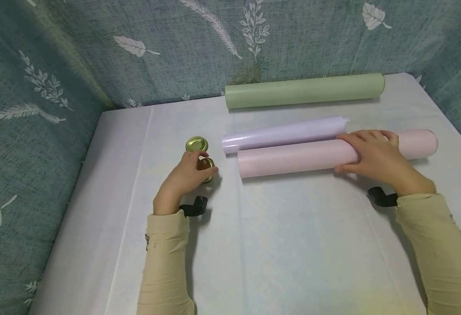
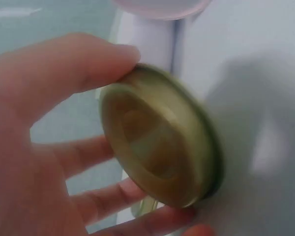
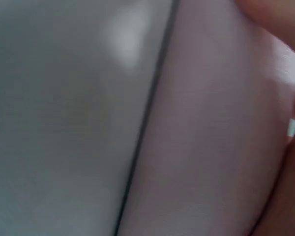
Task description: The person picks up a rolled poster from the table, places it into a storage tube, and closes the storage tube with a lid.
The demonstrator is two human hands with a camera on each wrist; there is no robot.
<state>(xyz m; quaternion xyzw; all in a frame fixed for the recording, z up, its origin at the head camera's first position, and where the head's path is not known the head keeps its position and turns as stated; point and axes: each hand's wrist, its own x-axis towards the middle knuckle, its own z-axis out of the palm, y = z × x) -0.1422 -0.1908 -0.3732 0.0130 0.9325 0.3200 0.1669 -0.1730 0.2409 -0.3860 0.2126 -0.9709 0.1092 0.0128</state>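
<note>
My left hand [image 1: 183,177] grips a round gold jar lid [image 2: 162,142] by its rim, thumb on one side and fingers on the other. The lid is tilted on edge, its hollow face turned toward the palm. Just beyond the fingers a second gold lid [image 1: 197,144] lies flat on the table. My right hand [image 1: 380,157] is wrapped over a pink roll [image 1: 297,158], thumb on the near side and fingers over the far side. The right wrist view shows the pink roll's surface [image 3: 201,123] close up, with fingers at the right edge.
Behind the pink roll lies a thinner, shiny lilac roll [image 1: 285,134]. A green roll [image 1: 305,91] lies along the back edge of the white-covered table [image 1: 285,245]. A green leaf-patterned curtain [image 1: 175,48] hangs behind and at both sides.
</note>
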